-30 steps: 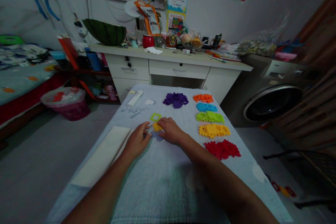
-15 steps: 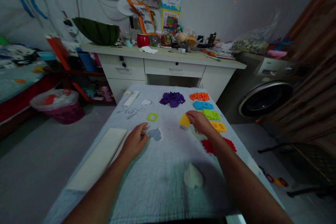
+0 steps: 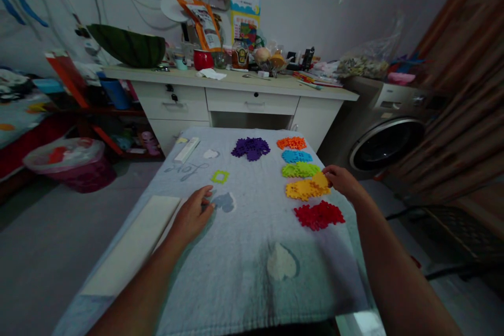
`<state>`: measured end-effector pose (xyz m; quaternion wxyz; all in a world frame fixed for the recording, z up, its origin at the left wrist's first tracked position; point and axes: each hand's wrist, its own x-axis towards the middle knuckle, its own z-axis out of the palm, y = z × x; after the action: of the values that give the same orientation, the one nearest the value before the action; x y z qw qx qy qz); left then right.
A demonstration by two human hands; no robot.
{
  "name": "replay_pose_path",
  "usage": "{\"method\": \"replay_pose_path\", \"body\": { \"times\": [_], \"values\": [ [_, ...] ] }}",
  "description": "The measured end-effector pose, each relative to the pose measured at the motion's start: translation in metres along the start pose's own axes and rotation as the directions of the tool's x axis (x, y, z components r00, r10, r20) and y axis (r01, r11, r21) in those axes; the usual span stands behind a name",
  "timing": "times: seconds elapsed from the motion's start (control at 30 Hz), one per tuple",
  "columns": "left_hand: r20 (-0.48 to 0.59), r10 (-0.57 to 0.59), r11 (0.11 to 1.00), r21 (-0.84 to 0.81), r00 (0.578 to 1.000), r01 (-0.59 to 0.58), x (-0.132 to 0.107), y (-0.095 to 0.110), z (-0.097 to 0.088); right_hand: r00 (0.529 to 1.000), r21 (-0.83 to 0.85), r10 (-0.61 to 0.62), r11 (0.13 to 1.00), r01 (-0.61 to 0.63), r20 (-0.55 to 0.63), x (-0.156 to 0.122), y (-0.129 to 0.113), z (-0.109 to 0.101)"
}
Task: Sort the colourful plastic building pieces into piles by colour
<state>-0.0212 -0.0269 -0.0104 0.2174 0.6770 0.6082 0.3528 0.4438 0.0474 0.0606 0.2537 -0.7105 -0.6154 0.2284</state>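
Observation:
My right hand (image 3: 342, 180) rests at the right end of the yellow pile (image 3: 307, 189) of flat plastic pieces, fingers curled on a yellow piece there. My left hand (image 3: 192, 214) lies on the grey-blue cloth (image 3: 244, 252), fingers bent, just left of a grey heart print (image 3: 225, 201). A single lime green square frame piece (image 3: 219, 176) lies beyond my left hand. Piles sorted by colour run down the right side: orange (image 3: 292, 143), blue (image 3: 296, 156), green (image 3: 300, 170), yellow, red (image 3: 318, 214). A purple pile (image 3: 251, 148) sits at the far middle.
A white flat box (image 3: 132, 245) lies along the cloth's left edge and a small white tube (image 3: 186, 149) at the far left. Behind stand a cluttered desk (image 3: 244, 95) with half a watermelon (image 3: 126, 50), a washing machine (image 3: 384, 126) at right, a pink bin (image 3: 74, 164) at left.
My right hand carried a yellow piece from beside the green frame rightwards to the yellow pile. My left hand stayed on the cloth. The view shifted right.

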Motion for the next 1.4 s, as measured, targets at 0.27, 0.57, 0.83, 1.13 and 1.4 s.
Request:
{"method": "replay_pose_path", "body": {
  "times": [0.27,0.57,0.83,1.13,1.4],
  "values": [
    [0.013,0.005,1.000,0.016,1.000,-0.005,0.001,0.001,-0.001,0.981,-0.134,-0.154,0.976,0.169,0.118,0.000,-0.001,0.003],
    [0.013,-0.001,1.000,0.013,1.000,0.001,0.001,-0.001,0.001,0.975,-0.441,-0.213,0.883,0.161,-0.070,0.000,-0.003,0.017],
    [-0.002,0.031,0.999,0.023,1.000,-0.031,-0.001,0.000,0.001,0.928,-0.389,-0.362,0.870,0.303,-0.088,-0.021,-0.058,0.034],
    [-0.012,0.038,0.999,0.017,0.999,-0.038,-0.001,0.012,-0.003,0.714,-0.199,-0.617,0.694,0.692,0.331,-0.041,-0.169,0.153],
    [-0.040,0.050,0.999,-0.002,0.998,-0.050,0.002,0.010,-0.002,0.775,-0.239,-0.566,0.741,0.628,0.282,-0.015,-0.215,0.230]
  ]
}}
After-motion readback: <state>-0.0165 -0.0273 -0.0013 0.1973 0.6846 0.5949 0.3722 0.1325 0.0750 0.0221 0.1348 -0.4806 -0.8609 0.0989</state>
